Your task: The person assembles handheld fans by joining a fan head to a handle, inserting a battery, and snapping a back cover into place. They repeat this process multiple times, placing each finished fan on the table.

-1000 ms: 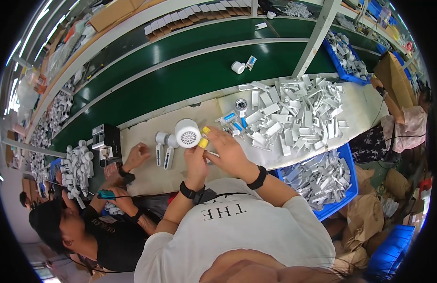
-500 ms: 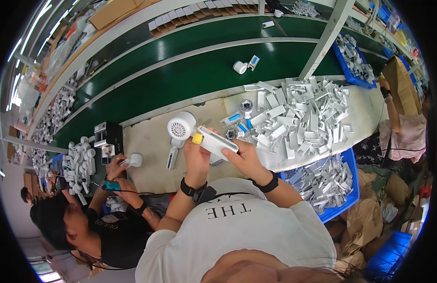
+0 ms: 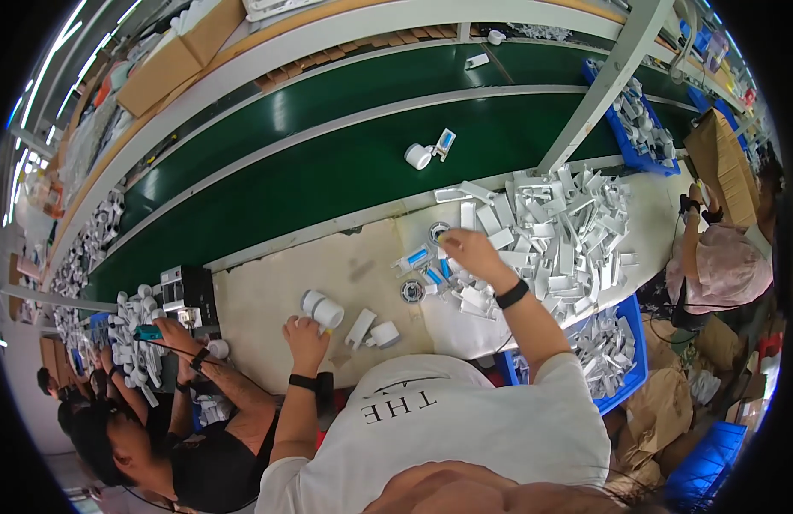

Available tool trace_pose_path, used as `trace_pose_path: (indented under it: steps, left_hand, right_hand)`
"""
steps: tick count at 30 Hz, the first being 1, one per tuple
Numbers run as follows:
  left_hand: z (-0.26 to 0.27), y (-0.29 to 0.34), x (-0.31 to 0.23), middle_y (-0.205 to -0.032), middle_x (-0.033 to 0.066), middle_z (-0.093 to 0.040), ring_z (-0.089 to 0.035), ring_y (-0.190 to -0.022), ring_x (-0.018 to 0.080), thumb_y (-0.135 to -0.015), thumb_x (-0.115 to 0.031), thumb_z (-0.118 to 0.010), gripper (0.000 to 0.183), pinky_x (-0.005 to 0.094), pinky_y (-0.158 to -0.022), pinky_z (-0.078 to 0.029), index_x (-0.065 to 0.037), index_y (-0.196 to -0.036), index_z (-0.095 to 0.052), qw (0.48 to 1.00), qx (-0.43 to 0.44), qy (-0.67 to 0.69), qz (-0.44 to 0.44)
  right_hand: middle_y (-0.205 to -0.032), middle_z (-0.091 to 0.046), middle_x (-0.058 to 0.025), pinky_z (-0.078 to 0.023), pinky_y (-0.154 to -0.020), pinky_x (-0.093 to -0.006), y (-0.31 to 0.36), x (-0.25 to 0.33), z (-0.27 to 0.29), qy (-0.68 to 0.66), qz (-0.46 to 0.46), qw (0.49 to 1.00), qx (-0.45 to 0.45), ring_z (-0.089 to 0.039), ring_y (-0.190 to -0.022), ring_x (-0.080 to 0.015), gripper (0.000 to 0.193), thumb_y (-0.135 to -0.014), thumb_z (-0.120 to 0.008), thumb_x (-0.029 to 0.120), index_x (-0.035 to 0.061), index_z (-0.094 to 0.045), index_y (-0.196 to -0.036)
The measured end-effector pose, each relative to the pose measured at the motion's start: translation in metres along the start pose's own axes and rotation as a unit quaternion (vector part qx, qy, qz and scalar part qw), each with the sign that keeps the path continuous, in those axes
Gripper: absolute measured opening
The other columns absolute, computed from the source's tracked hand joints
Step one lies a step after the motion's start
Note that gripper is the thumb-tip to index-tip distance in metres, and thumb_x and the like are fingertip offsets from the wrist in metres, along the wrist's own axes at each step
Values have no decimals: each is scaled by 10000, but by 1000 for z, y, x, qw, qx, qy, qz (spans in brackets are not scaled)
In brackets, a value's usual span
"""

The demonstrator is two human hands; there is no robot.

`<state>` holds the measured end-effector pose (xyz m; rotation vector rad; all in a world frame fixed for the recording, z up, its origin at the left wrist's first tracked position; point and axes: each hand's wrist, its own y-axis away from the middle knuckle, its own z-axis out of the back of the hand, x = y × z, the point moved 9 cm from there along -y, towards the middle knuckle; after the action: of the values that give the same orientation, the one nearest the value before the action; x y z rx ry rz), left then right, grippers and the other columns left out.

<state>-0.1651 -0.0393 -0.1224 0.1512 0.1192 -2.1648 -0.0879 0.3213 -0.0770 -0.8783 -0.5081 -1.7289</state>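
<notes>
My left hand (image 3: 307, 344) is closed at the near side of a white handheld fan (image 3: 323, 308). The fan's round head shows beyond the fingers, its handle is mostly hidden, and a bit of yellow shows at the thumb. Right of it, a second white fan (image 3: 383, 335) lies on the table beside a white handle piece (image 3: 360, 327). Over the parts, my right hand (image 3: 475, 257) has its fingertips drawn together at the edge of a round open fan part (image 3: 438, 232). Yellow shows at a fingertip. Close by lie another round part (image 3: 412, 291) and a blue-and-white handle piece (image 3: 416, 258).
A heap of white casings (image 3: 576, 223) covers the table's right side. A blue crate (image 3: 640, 343) of casings stands below it. A green conveyor (image 3: 328, 154) runs behind, carrying a fan (image 3: 418, 156). At left a co-worker (image 3: 199, 428) holds a teal tool (image 3: 148, 331).
My hands, earlier together on the white handle, have parted. The left moved down and left with the fan; the right reached up and right to the round parts.
</notes>
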Motion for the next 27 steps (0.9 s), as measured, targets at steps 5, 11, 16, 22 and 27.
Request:
trace_pose_path:
  steps: [5,11,16,22,27]
  left_hand:
    - [-33,-1,27,-858,124,-599,-388,-1085,399,-647,-202,-651,219,588,-909,-282,-35,-786,-629,998,-16,-60,-12]
    - [-48,-9,94,-730,178,-595,-462,-970,423,-644,-165,-628,168,455,-910,-353,-11,-702,-594,996,-13,-2,85]
    - [-37,12,126,-934,166,-596,-432,-1063,439,-658,-151,-604,328,502,-914,-341,-6,-950,-567,922,116,-73,363]
    - [3,-20,55,-1103,168,-545,-475,-1078,369,-734,-107,-599,358,410,-943,-359,-14,-1075,-536,964,-87,200,151]
    - [84,-68,-69,-1262,174,-438,-436,-1150,337,-736,-138,-642,545,374,-961,-343,-1,-1214,-418,922,-153,351,-56]
  right_hand:
    - [-1023,-589,-133,-456,-814,-366,-112,-75,23,159,-39,986,-31,-558,-939,-301,326,-720,-588,114,66,-565,-1042]
    - [-1284,-391,-108,-427,-871,-389,-210,-63,-36,381,202,900,-58,-462,-1100,-299,566,-721,-522,22,163,-397,-1255]
    - [-1202,-425,-133,-453,-818,-408,-245,-74,-93,405,80,892,184,-498,-1039,-306,515,-727,-539,43,173,-425,-1211]
    - [-1083,-490,-169,-495,-775,-332,-212,-61,-49,-234,-120,965,24,-564,-930,-261,658,-673,-703,213,-7,-360,-1189]
    - [-1057,-531,-113,-544,-694,-320,-102,48,-55,-573,-155,799,92,-576,-928,-199,540,-787,-619,186,-6,-359,-1219]
